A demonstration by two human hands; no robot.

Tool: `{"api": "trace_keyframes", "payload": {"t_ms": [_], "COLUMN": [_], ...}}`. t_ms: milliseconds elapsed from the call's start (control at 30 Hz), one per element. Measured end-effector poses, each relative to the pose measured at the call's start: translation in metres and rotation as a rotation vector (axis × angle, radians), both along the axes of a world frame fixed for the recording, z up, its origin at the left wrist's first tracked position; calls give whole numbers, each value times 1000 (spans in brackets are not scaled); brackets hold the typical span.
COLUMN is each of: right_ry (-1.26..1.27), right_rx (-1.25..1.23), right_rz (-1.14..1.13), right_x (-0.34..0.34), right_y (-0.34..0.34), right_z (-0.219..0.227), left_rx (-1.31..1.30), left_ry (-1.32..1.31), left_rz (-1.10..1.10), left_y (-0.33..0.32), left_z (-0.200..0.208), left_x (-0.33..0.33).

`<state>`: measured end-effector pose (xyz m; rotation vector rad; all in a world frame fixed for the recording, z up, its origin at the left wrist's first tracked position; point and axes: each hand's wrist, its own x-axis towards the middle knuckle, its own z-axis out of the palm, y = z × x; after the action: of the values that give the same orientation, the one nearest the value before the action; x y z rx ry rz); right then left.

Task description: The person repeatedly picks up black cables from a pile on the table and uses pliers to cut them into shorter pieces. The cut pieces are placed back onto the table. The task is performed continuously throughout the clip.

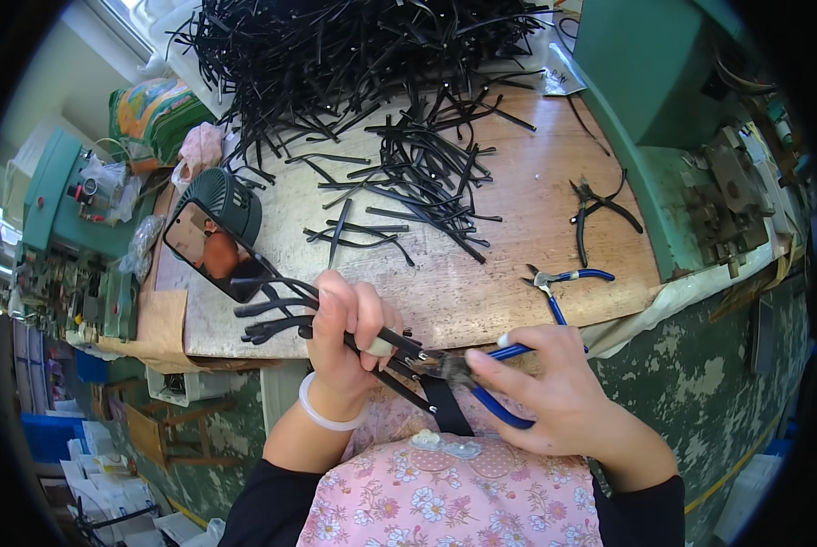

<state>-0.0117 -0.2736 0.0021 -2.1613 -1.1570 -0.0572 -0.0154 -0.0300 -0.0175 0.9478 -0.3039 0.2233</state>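
My left hand (347, 321) is closed round a small bunch of short black cable pieces (281, 314). Their ends stick out on both sides of the fist, some with bare tips toward the right. In my right hand (554, 392) are blue-handled cutting pliers (502, 407), with fingers and thumb around the grips. The jaws (451, 366) meet the cable ends just right of my left hand; whether they bite on one is too small to tell. Beyond my hands, loose black cable pieces (426, 182) lie scattered on the wooden table (554, 201).
A large heap of black cables (363, 55) fills the far side. Black-handled pliers (600, 214) and another blue-handled pair (554, 283) lie at right, beside a green machine (645, 137). At left, a phone (210, 251) leans against a dark green fan (235, 201).
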Motion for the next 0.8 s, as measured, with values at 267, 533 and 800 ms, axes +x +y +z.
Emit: {"api": "trace_keyframes", "payload": {"t_ms": [267,533,800], "right_ry": [-32,76,111], "right_rx": [-58,-59,-90], "right_rz": [15,49,96], "right_x": [0,-4,-6], "right_y": [3,-1,6], "right_z": [2,-6,-6], "left_rx": [115,669,2134], "left_ry": [-43,460,-139], "left_rz": [-27,296,448], "left_y": [12,114,110], "left_z": [-6,23,-14], "left_x": [-3,-2,51]}}
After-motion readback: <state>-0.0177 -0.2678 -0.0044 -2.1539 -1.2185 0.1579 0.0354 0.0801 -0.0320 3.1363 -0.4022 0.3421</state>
